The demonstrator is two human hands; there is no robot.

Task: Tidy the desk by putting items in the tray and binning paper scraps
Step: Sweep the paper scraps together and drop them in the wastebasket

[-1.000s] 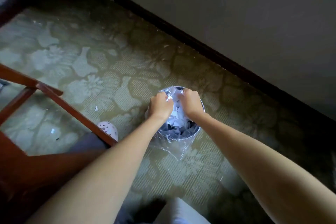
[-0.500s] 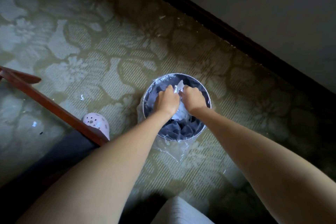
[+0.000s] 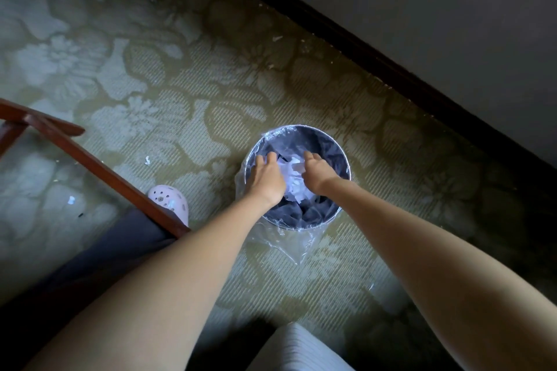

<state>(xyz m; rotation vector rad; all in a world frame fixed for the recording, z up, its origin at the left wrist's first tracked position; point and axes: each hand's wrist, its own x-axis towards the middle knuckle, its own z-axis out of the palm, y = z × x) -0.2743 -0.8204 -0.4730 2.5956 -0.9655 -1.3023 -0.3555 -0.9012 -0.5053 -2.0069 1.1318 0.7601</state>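
A round waste bin (image 3: 343, 156) lined with a clear plastic bag stands on the patterned carpet. White paper scraps (image 3: 294, 181) lie in a heap inside it. My left hand (image 3: 266, 175) and my right hand (image 3: 316, 170) hover over the bin mouth, one on each side of the heap. Both have their fingers spread and hold nothing. Part of the heap is hidden under my hands.
A red-brown wooden chair frame (image 3: 99, 166) crosses the left. My foot in a pink perforated clog (image 3: 170, 200) rests beside it. Two small paper bits (image 3: 147, 159) (image 3: 71, 199) lie on the carpet. A dark skirting board (image 3: 376, 54) and wall run behind the bin.
My hands were clenched on the paper scraps over the bin. Now the fingers have spread and the scraps lie in the bin. The view has shifted slightly.
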